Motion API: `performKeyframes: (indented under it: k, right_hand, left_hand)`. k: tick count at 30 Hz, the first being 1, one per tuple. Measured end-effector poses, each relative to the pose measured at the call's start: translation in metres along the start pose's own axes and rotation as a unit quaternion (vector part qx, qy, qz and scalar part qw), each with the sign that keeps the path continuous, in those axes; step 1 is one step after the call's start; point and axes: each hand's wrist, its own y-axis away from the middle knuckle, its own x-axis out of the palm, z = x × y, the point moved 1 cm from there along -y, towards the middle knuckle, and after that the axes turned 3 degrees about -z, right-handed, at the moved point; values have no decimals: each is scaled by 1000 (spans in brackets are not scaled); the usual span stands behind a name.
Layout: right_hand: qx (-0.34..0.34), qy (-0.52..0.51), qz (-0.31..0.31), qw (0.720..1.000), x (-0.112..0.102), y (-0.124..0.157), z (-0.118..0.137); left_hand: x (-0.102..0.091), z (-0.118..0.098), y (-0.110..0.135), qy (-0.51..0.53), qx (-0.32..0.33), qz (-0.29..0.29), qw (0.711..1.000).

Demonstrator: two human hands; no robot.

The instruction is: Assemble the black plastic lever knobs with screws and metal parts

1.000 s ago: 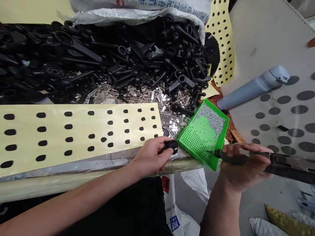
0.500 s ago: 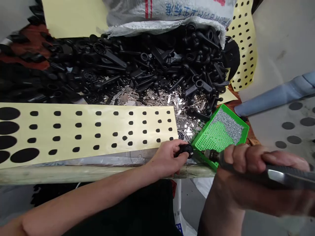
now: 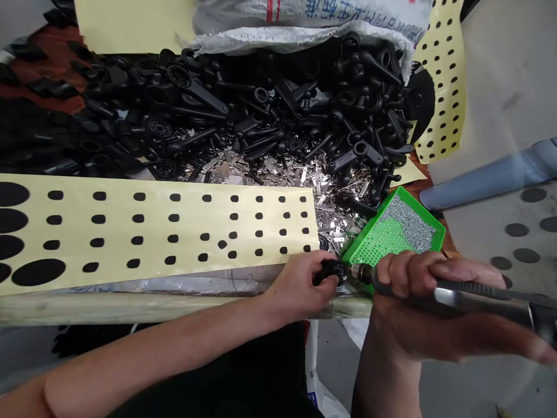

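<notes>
My left hand (image 3: pixel 302 284) pinches a small round black plastic part (image 3: pixel 329 270) at the front edge of the table. My right hand (image 3: pixel 418 290) is wrapped round a grey and black power screwdriver (image 3: pixel 474 299), held almost level and pointing left. Its metal tip (image 3: pixel 362 273) is right at the black part; whether a screw sits between them I cannot make out. Just behind the tip lies a green perforated basket (image 3: pixel 363 247) with many small silver screws (image 3: pixel 409 223) heaped toward its far right side.
Behind my hands spread loose silver metal clips (image 3: pixel 300 171) and a big pile of black plastic parts (image 3: pixel 261 116), partly under a white woven sack (image 3: pixel 313 26). A yellow sheet with black pads (image 3: pixel 191 217) covers the left front. A blue-grey pipe (image 3: pixel 483 180) juts in from the right.
The screwdriver has moved left, bringing its tip up to the black part. My right thumb has lifted away from the handle. The view has shifted slightly.
</notes>
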Motion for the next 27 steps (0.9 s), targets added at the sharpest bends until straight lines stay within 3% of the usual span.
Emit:
performKeyframes:
  k: [5, 10, 16, 21, 23, 27]
  right_hand:
    - [3, -20, -8, 1000, 1, 5, -4]
    - [21, 6, -22, 1000, 14, 7, -3]
    - [49, 34, -96, 994, 13, 7, -5]
    - [86, 48, -50, 994, -2, -3, 6]
    - [45, 87, -46, 994, -6, -5, 11]
    - [-102, 188, -126, 969, -16, -6, 14]
  left_hand:
    - [-4, -1, 4, -112, 65, -3, 992]
    - [-5, -1, 6, -158, 86, -11, 984]
    - [-5, -3, 7, -155, 100, 3, 983]
    - [-4, -4, 6, -69, 54, 41, 995]
    - [-4, -5, 6, -8, 0, 75, 997]
    - [-8, -13, 11, 75, -46, 124, 988]
